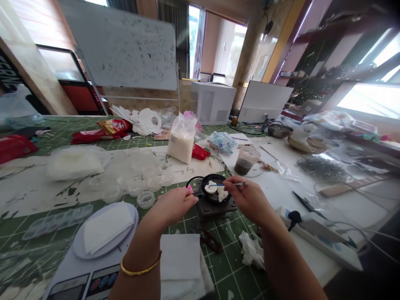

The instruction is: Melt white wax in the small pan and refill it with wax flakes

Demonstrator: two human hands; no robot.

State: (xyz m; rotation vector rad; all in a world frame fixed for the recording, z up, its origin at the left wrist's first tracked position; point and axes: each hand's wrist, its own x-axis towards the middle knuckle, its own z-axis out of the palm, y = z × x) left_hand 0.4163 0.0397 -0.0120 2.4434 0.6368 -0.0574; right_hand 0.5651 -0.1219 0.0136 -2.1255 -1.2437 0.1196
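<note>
A small black pan (215, 178) rests on a dark little hot plate (215, 211) in front of me. Soft white lumps (211, 187) lie inside it; they look like wax, though I cannot be sure. On the left, my left hand (176, 204) is closed round the pan's handle. My right hand (250, 201) pinches a thin stick (218, 185), bluish along its length, whose tip reaches over the white lumps. Its lower end partly merges with the white, so whether it touches is unclear.
A kitchen scale (106, 246) with folded paper stands at the left front. Clear round containers (146, 199), a bag of white granules (181, 143) and a plastic cup (246, 159) stand behind. Crumpled tissue (251, 249) and a power strip (321, 239) lie to the right.
</note>
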